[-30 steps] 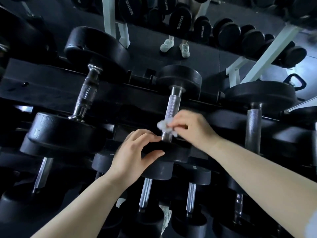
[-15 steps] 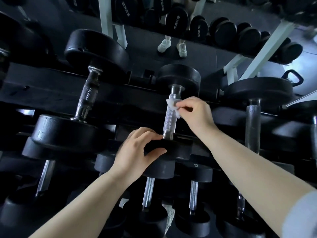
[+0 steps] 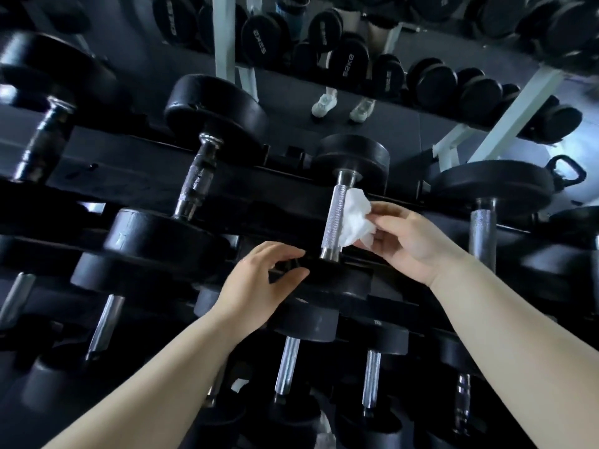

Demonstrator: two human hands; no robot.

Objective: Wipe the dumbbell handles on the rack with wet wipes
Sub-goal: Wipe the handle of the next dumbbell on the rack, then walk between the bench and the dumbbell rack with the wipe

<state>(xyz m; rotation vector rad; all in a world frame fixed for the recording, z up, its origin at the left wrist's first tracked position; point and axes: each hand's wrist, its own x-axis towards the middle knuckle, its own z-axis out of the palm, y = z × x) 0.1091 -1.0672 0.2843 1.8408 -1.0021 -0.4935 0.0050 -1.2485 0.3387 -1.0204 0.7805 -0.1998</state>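
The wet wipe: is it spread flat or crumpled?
Crumpled: the wet wipe is bunched into uneven folds, pinched by the right hand beside the dumbbell handle.

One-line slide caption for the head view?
Right hand holds a wet wipe against the dumbbell handle; left hand grips its near weight head.

Left hand gripping; right hand pinching.

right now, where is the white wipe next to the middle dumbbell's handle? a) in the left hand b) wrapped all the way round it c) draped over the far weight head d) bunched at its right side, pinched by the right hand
d: the right hand pinches the bunched wipe at the right side of the knurled handle; the left hand holds the near weight head.
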